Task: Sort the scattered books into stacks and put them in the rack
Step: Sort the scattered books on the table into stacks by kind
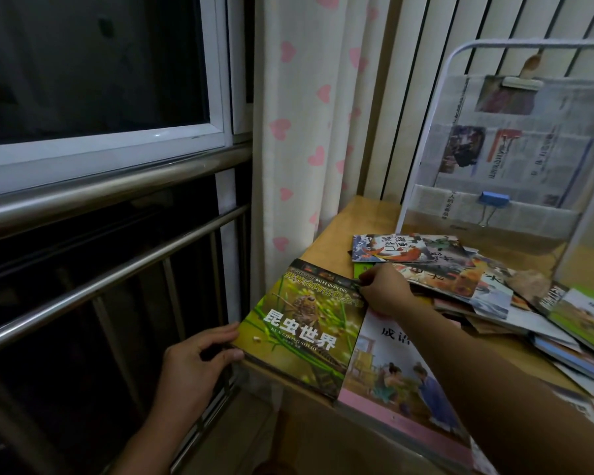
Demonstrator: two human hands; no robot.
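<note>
A green insect book [306, 323] lies at the table's left corner, overhanging the edge. My left hand [199, 358] grips its near left corner, thumb on the cover. My right hand [384, 289] pinches its far right corner. Beside it lies a pink-bordered picture book [391, 375], partly under my right forearm. Several more books [460, 275] lie scattered toward the right. A white wire rack [422, 138] stands at the back, holding newspapers [515, 159] fixed with clips.
The wooden table [336, 234] sits in a corner by a heart-print curtain [295, 132]. On the left are a dark window and steel railing bars [117, 269]. More books [576, 344] pile up along the right edge.
</note>
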